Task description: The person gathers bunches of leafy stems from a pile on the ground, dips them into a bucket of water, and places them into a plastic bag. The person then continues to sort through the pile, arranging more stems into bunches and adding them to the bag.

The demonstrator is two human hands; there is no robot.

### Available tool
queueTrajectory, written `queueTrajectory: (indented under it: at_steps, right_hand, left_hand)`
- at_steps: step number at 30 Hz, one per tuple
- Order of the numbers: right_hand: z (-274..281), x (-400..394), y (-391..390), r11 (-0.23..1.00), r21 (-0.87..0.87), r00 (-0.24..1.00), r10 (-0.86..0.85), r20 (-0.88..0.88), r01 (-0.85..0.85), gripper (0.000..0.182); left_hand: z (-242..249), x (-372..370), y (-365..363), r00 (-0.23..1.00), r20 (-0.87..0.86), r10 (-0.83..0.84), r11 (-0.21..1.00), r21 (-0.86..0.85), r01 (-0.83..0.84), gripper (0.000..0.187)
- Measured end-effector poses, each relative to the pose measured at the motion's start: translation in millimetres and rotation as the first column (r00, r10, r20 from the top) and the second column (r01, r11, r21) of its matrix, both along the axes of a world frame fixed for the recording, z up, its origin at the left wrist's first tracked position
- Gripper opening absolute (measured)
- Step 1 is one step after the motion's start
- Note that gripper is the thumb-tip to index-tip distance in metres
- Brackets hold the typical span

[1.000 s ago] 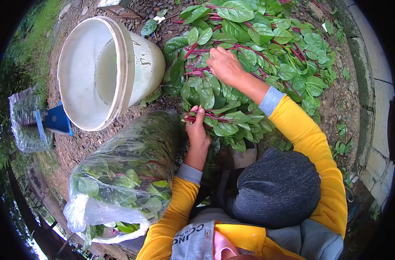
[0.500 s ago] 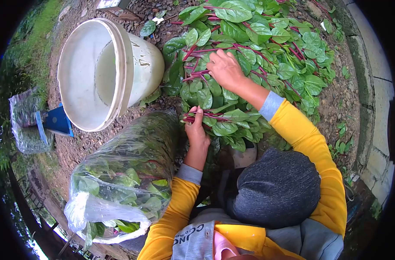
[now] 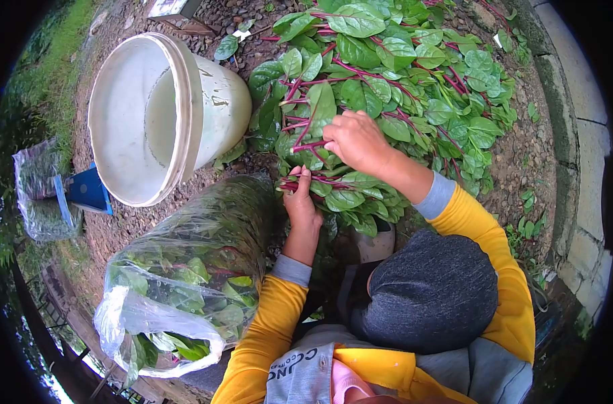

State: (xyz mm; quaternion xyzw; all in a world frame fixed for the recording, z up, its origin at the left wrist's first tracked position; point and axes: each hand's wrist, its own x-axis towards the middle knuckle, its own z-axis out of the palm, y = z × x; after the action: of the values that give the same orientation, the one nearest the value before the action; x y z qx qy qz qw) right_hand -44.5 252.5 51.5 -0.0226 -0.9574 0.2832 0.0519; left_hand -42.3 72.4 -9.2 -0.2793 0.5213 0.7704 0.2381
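Note:
My left hand (image 3: 302,207) is closed around a bunch of leafy stems (image 3: 347,195), its thumb pressed over their reddish ends. Just above and to the right, my right hand (image 3: 357,140) pinches a thick red-purple stem (image 3: 310,146) with leaves. Beneath and beyond both hands spreads a large pile of green leaves with red stems (image 3: 427,87). A clear plastic bag (image 3: 192,262) filled with the same kind of leaves lies left of my left forearm, its open end toward the bottom.
A white bucket (image 3: 222,101) lies tilted at the upper left. Further left are a blue object (image 3: 89,191) and another plastic-wrapped bundle (image 3: 40,192). A concrete edging (image 3: 589,175) runs down the right side. My knee in dark grey cloth (image 3: 427,293) is below the pile.
My right hand has moved down and slightly right, toward my left hand, and now holds a stem lifted from the pile. My left hand has barely moved.

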Motion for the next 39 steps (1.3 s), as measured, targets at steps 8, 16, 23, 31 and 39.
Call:
queueTrajectory:
  at_steps: [8, 16, 23, 31, 39]
  right_hand:
    - [-19.0, 29.0, -29.9, 0.961, -0.275, 0.986, 0.012, 0.168, 0.035, 0.013]
    - [-2.1, -7.7, -5.3, 0.909, -0.386, 0.896, 0.294, 0.332, -0.156, 0.014]
    - [-38.0, -86.8, 28.6, 0.989, 0.144, 0.995, -0.030, 0.096, 0.016, 0.013]
    - [-42.0, -72.3, 28.8, 1.000, 0.016, 1.000, -0.006, -0.028, 0.006, 0.016]
    - [-10.8, -12.8, -1.4, 0.991, -0.132, 0.995, 0.014, -0.094, -0.026, 0.013]
  left_hand:
    - [-1.8, 6.6, -6.2, 0.999, -0.043, 0.008, 0.991, 0.134, -0.002, 0.035]
    - [0.9, 0.4, -9.6, 0.996, 0.083, -0.044, 0.978, 0.209, 0.026, 0.027]
    - [14.7, 1.1, 0.2, 0.989, -0.007, -0.145, 0.984, 0.104, 0.145, 0.024]
    - [6.0, -1.2, 0.8, 0.996, -0.016, -0.090, 0.993, 0.076, 0.091, 0.027]
    - [1.8, -6.0, 3.4, 0.999, 0.049, 0.010, 0.977, 0.213, -0.020, 0.032]
